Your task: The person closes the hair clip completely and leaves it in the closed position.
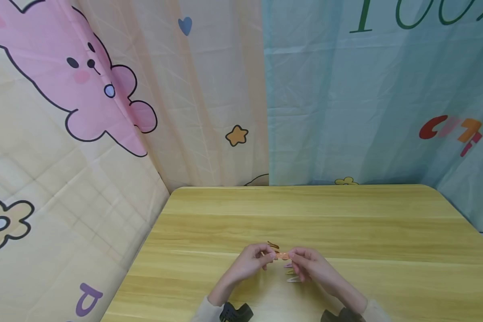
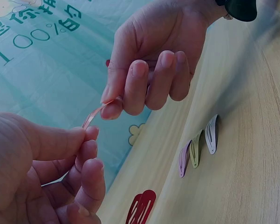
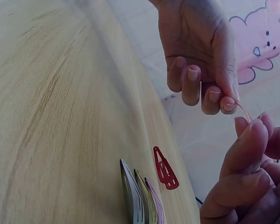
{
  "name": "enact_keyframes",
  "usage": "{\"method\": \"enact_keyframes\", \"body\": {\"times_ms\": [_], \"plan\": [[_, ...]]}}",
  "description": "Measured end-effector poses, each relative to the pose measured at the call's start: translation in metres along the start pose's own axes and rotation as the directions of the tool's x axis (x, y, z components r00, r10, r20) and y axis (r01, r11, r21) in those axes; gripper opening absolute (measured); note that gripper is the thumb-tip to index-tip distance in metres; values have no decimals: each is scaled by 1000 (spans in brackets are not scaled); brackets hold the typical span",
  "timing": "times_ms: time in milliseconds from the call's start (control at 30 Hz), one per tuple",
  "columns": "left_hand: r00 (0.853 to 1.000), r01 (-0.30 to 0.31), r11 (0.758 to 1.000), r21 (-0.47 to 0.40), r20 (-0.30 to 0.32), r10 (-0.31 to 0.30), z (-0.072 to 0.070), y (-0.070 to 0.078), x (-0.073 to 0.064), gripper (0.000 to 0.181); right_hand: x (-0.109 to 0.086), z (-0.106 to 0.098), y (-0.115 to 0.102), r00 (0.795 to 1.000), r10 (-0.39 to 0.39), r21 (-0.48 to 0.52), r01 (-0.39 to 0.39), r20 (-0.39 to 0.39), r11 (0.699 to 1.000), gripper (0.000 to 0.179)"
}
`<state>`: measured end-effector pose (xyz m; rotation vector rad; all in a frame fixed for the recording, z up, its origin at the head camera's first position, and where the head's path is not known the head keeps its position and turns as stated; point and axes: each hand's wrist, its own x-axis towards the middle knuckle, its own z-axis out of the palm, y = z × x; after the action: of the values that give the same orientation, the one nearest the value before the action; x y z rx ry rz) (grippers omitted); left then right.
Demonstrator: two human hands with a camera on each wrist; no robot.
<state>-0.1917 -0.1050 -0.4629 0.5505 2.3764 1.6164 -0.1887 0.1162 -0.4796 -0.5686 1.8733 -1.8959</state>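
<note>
Over the table, an orange snap hair clip [image 1: 282,256] is stretched between both hands. My left hand [image 1: 252,260] pinches one end with thumb and forefinger, and my right hand [image 1: 311,264] pinches the other. In the left wrist view the clip [image 2: 96,113] shows edge-on as a thin, slightly bowed strip. Below the hands lie a pink clip [image 2: 183,159], an olive-green clip [image 2: 194,151] and a white clip [image 2: 211,135], side by side. Red clips [image 3: 165,170] overlap each other on the table, beyond that row in the head view.
The wood-grain table [image 1: 306,214] stands against a printed curtain, blue [image 1: 346,89] on the right and beige [image 1: 209,89] on the left. Black wrist devices [image 1: 235,312] sit at both forearms near the table's front.
</note>
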Motion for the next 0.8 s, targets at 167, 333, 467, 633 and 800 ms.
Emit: {"method": "enact_keyframes", "body": {"times_ms": [167, 333, 467, 633, 800], "plan": [[1000, -19, 1000, 3, 14, 19, -1, 0, 1, 14, 0, 0, 2, 996, 42, -51, -46, -74, 998, 40], [999, -39, 999, 8, 14, 39, -1, -3, 2, 14, 2, -2, 3, 980, 57, -135, -84, -191, 987, 33], [999, -52, 999, 15, 12, 52, -2, -4, 2, 15, 3, -5, 1, 981, 51, -176, -84, -185, 981, 30], [1000, -4, 998, 63, -12, 5, -4, -9, 2, 18, 4, -13, -1, 987, 32, -216, -65, -154, 974, 26], [999, 9, 997, 78, -35, -6, -12, -15, 3, 28, 7, -20, 2, 970, 36, -279, -104, -238, 955, 22]]}}
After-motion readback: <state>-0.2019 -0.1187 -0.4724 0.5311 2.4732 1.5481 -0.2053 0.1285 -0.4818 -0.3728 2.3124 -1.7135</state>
